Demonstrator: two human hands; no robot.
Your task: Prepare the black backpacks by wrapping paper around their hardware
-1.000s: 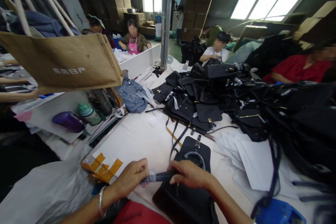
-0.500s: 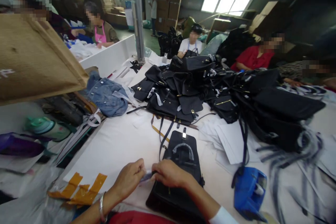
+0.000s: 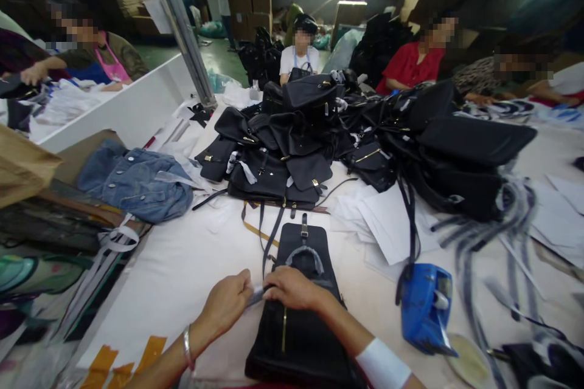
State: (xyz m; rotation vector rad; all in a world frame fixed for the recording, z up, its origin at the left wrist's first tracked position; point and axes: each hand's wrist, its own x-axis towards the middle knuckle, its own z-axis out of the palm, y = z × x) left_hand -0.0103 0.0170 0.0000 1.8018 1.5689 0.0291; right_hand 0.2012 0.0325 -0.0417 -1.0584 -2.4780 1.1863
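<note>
A black backpack point(image 3: 303, 334) lies on the white table in front of me, its wrapped top handle and buckle pointing away. My left hand point(image 3: 230, 299) is closed beside the bag's left edge, pinching one end of a short strap point(image 3: 257, 296) that looks wrapped in clear film. Over the bag, my right hand point(image 3: 289, 287) is closed on the same strap a little further right. The strap runs between both fists. A vertical gold zip shows on the bag below my right hand.
Behind the backpack rises a heap of black bags point(image 3: 283, 158). White paper sheets point(image 3: 387, 225) and a blue tape dispenser point(image 3: 426, 310) are at right. A denim garment point(image 3: 137, 179) lies at left, near a metal post point(image 3: 180, 24). Several people sit across the table.
The view has turned to the right and downward, so the bags and post appear further left. Both hands keep hold of the strap in nearly the same pose.
</note>
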